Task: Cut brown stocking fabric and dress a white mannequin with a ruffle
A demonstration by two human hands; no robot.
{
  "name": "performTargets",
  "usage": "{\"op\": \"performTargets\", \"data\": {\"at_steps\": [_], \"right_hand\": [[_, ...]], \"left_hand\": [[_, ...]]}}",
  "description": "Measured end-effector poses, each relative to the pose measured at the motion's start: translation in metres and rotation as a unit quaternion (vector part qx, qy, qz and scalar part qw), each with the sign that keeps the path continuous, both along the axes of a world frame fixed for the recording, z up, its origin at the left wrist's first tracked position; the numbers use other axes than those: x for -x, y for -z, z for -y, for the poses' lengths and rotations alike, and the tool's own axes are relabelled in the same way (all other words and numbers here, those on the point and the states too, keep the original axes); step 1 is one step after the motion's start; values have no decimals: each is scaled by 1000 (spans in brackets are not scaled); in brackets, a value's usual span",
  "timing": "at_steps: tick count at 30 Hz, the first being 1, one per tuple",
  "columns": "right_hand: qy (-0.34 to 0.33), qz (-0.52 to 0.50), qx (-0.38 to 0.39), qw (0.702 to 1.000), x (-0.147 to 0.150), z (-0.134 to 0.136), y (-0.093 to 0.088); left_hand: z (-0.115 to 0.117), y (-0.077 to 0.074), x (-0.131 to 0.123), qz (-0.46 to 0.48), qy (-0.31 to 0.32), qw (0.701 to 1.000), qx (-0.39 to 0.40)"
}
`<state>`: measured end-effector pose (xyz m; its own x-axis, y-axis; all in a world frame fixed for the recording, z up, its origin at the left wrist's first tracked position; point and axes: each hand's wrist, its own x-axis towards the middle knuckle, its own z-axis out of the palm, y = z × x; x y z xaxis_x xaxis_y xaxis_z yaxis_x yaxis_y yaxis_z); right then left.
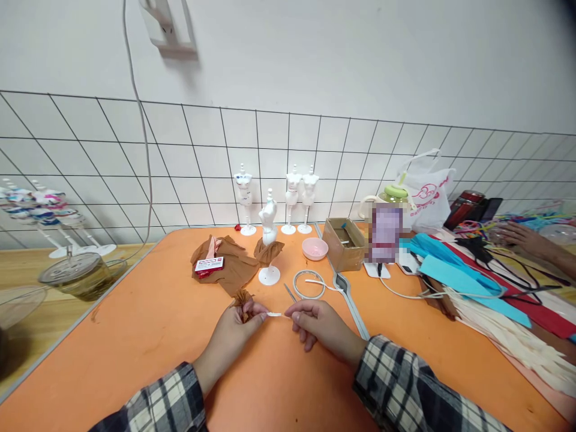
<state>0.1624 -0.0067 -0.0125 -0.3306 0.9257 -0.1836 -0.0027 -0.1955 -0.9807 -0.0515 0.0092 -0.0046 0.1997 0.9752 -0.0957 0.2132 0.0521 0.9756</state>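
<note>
My left hand (236, 327) is closed on a small bunched piece of brown fabric (243, 298) over the orange table (148, 336). My right hand (315, 324) pinches one end of a short white strip (274, 314) that runs across to the left hand's fingertips. Just beyond my hands lie a thin metal needle or pin (290, 293) and a coil of white tape (309, 284). A small white mannequin (269, 231) wearing a brown fabric skirt stands behind them, beside a heap of brown fabric (225, 267) with a red and white card on it.
Three more white mannequins (292, 198) stand by the wire grid at the back. A pink bowl (314, 248), a cardboard box (344, 243), a phone on a stand, coloured paper strips (468, 276) and cables fill the right. Another person's hand (522, 237) rests far right. A glass jar (78, 276) sits left.
</note>
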Motion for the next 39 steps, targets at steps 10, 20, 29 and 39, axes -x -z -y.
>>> {"op": "performTargets", "data": {"at_steps": [10,20,29,39], "right_hand": [[28,73,-22,997,8,1,2],[-4,-22,-11,1000,-2,2,-3],[-11,-163,-2,987,0,9,-10],[73,24,-248,966,17,16,2]], "left_hand": [[1,-3,-3,-28,11,999,-32],[0,-3,-2,-52,-21,995,-77],[3,1,-6,-35,-10,997,-65],[8,15,-10,-190,-29,960,-205]]}}
